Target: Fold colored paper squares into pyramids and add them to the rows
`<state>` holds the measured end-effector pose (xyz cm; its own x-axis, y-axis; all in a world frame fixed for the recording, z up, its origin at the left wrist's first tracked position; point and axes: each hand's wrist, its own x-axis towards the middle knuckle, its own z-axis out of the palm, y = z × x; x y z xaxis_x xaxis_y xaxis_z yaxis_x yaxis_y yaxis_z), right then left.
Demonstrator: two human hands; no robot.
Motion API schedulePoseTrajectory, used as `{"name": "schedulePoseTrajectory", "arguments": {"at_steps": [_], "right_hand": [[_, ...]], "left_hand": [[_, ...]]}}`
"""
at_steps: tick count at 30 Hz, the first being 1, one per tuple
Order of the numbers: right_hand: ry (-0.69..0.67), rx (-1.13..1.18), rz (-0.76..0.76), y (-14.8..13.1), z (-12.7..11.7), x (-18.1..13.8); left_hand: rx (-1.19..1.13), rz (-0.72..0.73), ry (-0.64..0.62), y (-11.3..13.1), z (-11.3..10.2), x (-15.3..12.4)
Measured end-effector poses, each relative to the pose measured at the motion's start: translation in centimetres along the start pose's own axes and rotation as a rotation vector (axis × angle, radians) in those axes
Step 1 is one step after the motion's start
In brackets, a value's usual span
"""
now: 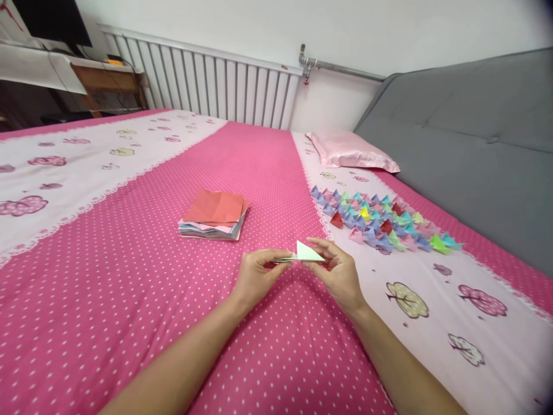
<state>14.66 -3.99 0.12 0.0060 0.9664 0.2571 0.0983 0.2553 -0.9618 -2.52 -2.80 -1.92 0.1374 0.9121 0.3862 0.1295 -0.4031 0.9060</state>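
A small piece of folded pale green paper (307, 252) is held between my two hands above the pink bedspread. My left hand (258, 271) pinches its flat left end between thumb and fingers. On the other side, my right hand (339, 271) grips the right end, where a pointed triangular flap stands up. Beyond my left hand lies a stack of square coloured paper (216, 208) with a red-orange sheet on top. Several rows of small folded paper boats (380, 222) in many colours stand to the right, past my right hand.
The dotted pink bedspread (129, 276) spreads all around. A pink pillow (352, 153) lies at the back right, by a grey padded headboard (470, 127). A white radiator (207, 80) and a pipe (341, 68) run along the wall. A desk (108, 80) with a monitor (54, 23) stands far left.
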Motion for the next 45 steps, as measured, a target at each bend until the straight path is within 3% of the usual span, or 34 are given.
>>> {"name": "schedulePoseTrajectory", "arguments": {"at_steps": [6, 10, 15, 22, 29, 36, 45], "right_hand": [[0.021, 0.055, 0.048, 0.0, 0.1, 0.0], [-0.059, 0.144, 0.105, -0.3, 0.4, -0.2], [-0.14, 0.233, 0.171, -0.9, 0.7, -0.6], [-0.106, 0.178, 0.181, -0.7, 0.2, -0.3], [-0.114, 0.188, 0.154, -0.4, -0.2, -0.1], [-0.12, 0.142, 0.058, 0.1, 0.4, -0.7], [-0.085, -0.031, 0.02, 0.1, 0.3, -1.0]], "left_hand": [[-0.337, -0.246, 0.019, 0.8, 0.3, 0.2], [-0.439, -0.35, 0.027, 1.4, 0.2, 0.5], [-0.375, -0.323, 0.019, 1.1, -0.1, 0.6], [-0.383, -0.299, -0.094, 1.0, 0.3, 0.2], [-0.426, -0.289, -0.099, 1.7, 0.8, -0.3], [-0.414, -0.35, -0.034, 1.1, 0.4, -0.9], [-0.39, -0.39, 0.045, 2.5, 2.3, -2.9]]}}
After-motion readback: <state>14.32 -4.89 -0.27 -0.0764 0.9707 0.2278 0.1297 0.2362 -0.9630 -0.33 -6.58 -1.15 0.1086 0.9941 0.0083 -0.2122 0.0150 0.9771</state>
